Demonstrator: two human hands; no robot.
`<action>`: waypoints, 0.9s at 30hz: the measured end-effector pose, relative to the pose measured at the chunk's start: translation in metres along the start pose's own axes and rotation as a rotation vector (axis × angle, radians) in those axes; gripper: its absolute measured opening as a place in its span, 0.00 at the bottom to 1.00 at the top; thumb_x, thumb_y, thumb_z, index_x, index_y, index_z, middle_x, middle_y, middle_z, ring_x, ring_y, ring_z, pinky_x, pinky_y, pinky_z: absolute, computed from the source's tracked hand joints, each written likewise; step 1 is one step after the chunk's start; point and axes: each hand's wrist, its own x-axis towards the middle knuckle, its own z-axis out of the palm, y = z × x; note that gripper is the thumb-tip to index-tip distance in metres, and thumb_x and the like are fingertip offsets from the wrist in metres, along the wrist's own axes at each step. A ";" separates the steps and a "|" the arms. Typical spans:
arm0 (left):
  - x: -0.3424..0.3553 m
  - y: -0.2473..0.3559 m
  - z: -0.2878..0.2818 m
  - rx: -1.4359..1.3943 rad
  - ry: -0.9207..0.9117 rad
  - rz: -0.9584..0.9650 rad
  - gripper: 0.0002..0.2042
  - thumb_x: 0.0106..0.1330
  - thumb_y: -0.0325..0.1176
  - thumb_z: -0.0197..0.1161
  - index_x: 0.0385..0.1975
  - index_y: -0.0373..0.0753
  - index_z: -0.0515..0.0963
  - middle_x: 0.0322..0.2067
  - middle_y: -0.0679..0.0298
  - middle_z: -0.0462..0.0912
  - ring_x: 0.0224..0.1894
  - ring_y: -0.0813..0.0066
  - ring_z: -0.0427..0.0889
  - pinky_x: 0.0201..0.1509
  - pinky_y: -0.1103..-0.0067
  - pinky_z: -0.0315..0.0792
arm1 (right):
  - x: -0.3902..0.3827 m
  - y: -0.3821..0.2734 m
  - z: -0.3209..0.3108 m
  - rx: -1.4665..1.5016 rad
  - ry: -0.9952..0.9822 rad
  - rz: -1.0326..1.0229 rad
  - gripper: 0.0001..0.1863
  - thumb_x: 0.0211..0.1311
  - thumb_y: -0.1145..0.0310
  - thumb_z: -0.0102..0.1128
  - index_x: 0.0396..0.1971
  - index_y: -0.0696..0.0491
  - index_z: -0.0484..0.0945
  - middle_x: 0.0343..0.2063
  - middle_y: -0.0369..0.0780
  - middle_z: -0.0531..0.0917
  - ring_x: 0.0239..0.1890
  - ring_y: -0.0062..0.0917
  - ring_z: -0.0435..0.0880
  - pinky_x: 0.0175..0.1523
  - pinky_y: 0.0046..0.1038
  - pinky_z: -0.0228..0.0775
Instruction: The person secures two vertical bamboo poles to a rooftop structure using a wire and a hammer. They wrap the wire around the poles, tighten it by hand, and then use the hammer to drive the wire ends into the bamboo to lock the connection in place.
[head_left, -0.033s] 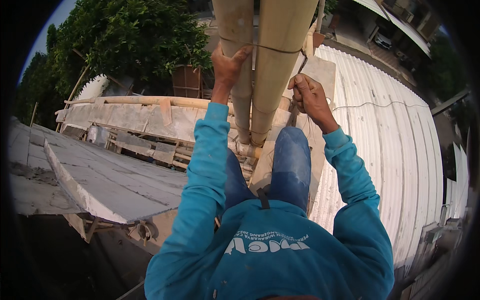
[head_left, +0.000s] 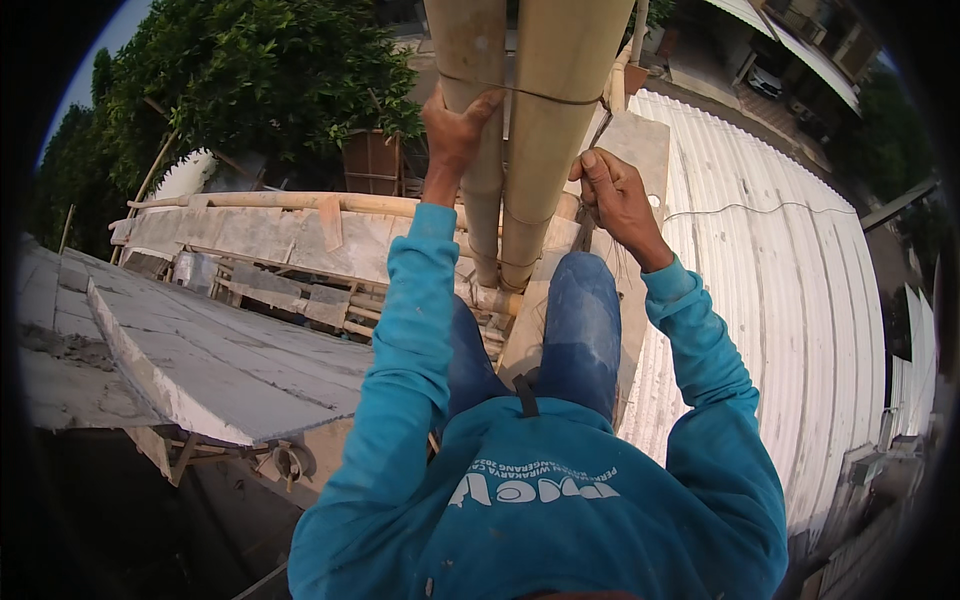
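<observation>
Two thick bamboo poles rise side by side in front of me, the left pole point(head_left: 485, 170) a little narrower than the right pole point(head_left: 555, 120). A thin dark tie wire point(head_left: 545, 97) goes round both, and another loop circles them lower down. My left hand point(head_left: 455, 135) is wrapped round the left pole just below the upper loop, its far fingers hidden behind the bamboo. Right of the poles, my right hand point(head_left: 615, 195) is closed in a pinch on the wire's loose end, which slants down from the loop. Dark strands hang beneath that fist.
A white corrugated roof point(head_left: 770, 300) slopes away at right. Grey slabs point(head_left: 230, 350) with a raised edge lie at left, above a dark drop. A horizontal bamboo rail point(head_left: 290, 201) crosses behind. My knees straddle a narrow ledge point(head_left: 625, 300) near the pole bases. A leafy tree point(head_left: 260, 90) stands far left.
My right hand has shifted slightly left toward the poles and turned a little, still pinching the wire. The left hand keeps its place on the pole.
</observation>
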 end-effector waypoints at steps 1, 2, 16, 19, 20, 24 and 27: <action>0.003 0.001 0.005 -0.010 -0.002 0.009 0.29 0.52 0.48 0.76 0.42 0.28 0.76 0.36 0.59 0.84 0.37 0.76 0.81 0.41 0.78 0.77 | 0.000 -0.009 0.004 -0.120 0.024 -0.121 0.22 0.75 0.52 0.43 0.31 0.57 0.73 0.17 0.31 0.66 0.19 0.14 0.60 0.24 0.20 0.55; 0.003 0.001 0.004 -0.010 -0.001 0.014 0.29 0.52 0.48 0.76 0.42 0.28 0.76 0.35 0.59 0.84 0.37 0.76 0.81 0.41 0.77 0.77 | 0.000 -0.019 0.007 -0.233 0.041 -0.238 0.22 0.76 0.55 0.43 0.30 0.58 0.73 0.17 0.32 0.67 0.20 0.15 0.62 0.26 0.21 0.57; 0.003 -0.006 -0.001 0.062 -0.063 0.014 0.27 0.58 0.46 0.71 0.45 0.28 0.74 0.40 0.58 0.83 0.42 0.72 0.81 0.46 0.76 0.74 | 0.123 -0.010 -0.132 -0.131 -0.194 0.006 0.19 0.70 0.52 0.52 0.33 0.54 0.76 0.21 0.32 0.67 0.23 0.15 0.60 0.29 0.21 0.52; -0.002 -0.003 -0.008 0.134 -0.104 -0.018 0.28 0.59 0.47 0.68 0.47 0.28 0.73 0.42 0.56 0.82 0.45 0.69 0.81 0.50 0.75 0.73 | 0.140 0.054 -0.109 0.076 -0.223 0.136 0.18 0.70 0.54 0.52 0.34 0.55 0.76 0.22 0.33 0.68 0.25 0.17 0.62 0.30 0.22 0.54; -0.004 -0.003 -0.009 0.147 -0.106 -0.021 0.27 0.59 0.47 0.68 0.47 0.28 0.73 0.43 0.56 0.82 0.45 0.69 0.81 0.50 0.75 0.73 | 0.144 0.076 -0.097 0.133 -0.224 0.170 0.18 0.70 0.54 0.52 0.34 0.56 0.76 0.23 0.34 0.68 0.25 0.17 0.62 0.31 0.22 0.55; -0.006 -0.004 -0.012 0.174 -0.090 -0.010 0.27 0.59 0.47 0.68 0.47 0.28 0.73 0.43 0.56 0.81 0.45 0.68 0.80 0.50 0.74 0.73 | 0.144 0.119 -0.060 0.190 -0.165 0.211 0.17 0.69 0.56 0.53 0.35 0.57 0.76 0.25 0.36 0.69 0.27 0.19 0.64 0.33 0.23 0.57; -0.006 -0.009 -0.009 0.177 -0.074 -0.007 0.27 0.59 0.47 0.68 0.47 0.28 0.73 0.43 0.55 0.81 0.46 0.68 0.80 0.51 0.74 0.73 | 0.145 0.112 -0.068 0.127 -0.118 0.165 0.16 0.69 0.58 0.53 0.36 0.58 0.75 0.27 0.37 0.70 0.28 0.21 0.66 0.34 0.23 0.59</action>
